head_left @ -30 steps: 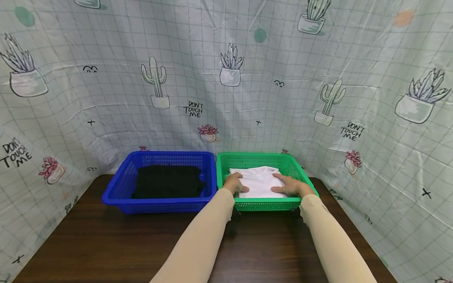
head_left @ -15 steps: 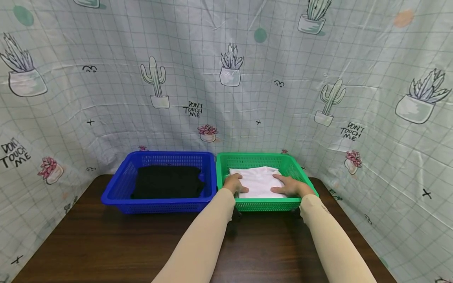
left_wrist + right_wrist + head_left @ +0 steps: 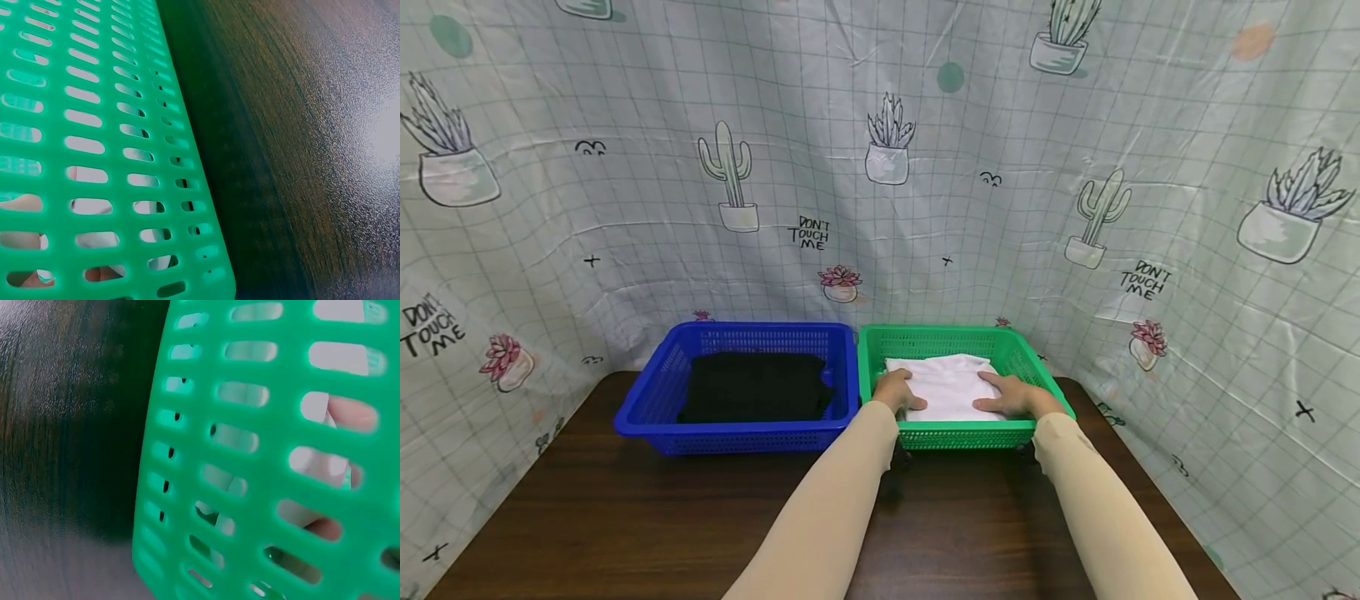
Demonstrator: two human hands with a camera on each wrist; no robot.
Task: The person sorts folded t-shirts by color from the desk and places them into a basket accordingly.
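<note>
A folded white cloth (image 3: 946,385) lies inside the green basket (image 3: 968,435) in the head view. My left hand (image 3: 892,392) rests on its left side, thumb pointing inward over the fabric. On the right side, my right hand (image 3: 1017,396) touches the cloth with thumb and forefinger spread apart. The other fingers of both hands are mostly hidden. Each wrist view is largely filled by the basket's slotted wall, green plastic (image 3: 117,187) on the left and the same wall (image 3: 278,419) on the right. Bits of white fabric and fingers show through the slots.
A blue basket (image 3: 737,428) stands close against the green one on the left, with folded black cloth (image 3: 756,387) inside. Both sit towards the back of a dark wooden table (image 3: 647,525). A cactus-printed curtain (image 3: 940,225) hangs behind and along the sides.
</note>
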